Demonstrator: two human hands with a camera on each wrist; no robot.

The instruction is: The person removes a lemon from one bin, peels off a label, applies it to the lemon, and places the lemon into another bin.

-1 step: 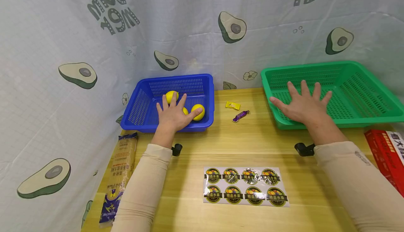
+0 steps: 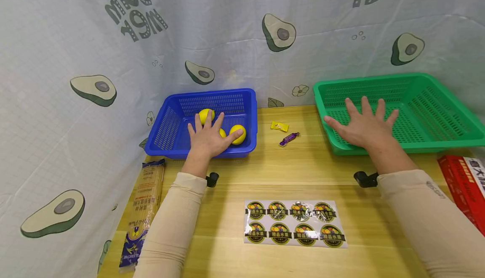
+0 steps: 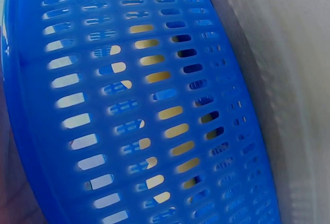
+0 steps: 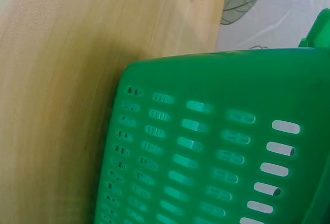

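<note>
My left hand [image 2: 210, 139] is spread palm down over the near side of a blue plastic basket [image 2: 250, 101]. In that basket lie three yellow lemons [image 2: 238, 135], one partly covered by the hand; the thumb overlaps the right one, and I cannot tell whether it touches. On the right, my right hand [image 2: 365, 126] hovers with fingers spread above a green plastic basket [image 2: 435, 122], holding nothing. The left wrist view shows the blue basket's slotted wall [image 3: 118, 110] with yellow behind it. A slotted green wall [image 4: 206, 146] fills much of the right wrist view.
Between the baskets lie a yellow-wrapped candy [image 2: 279, 126] and a purple-wrapped candy [image 2: 289, 139]. A sheet of round stickers [image 2: 294, 223] lies on the wooden table nearer me. A spaghetti packet [image 2: 145, 202] is at left, a red box [image 2: 460, 185] at right. An avocado-print curtain [image 2: 235, 30] hangs behind.
</note>
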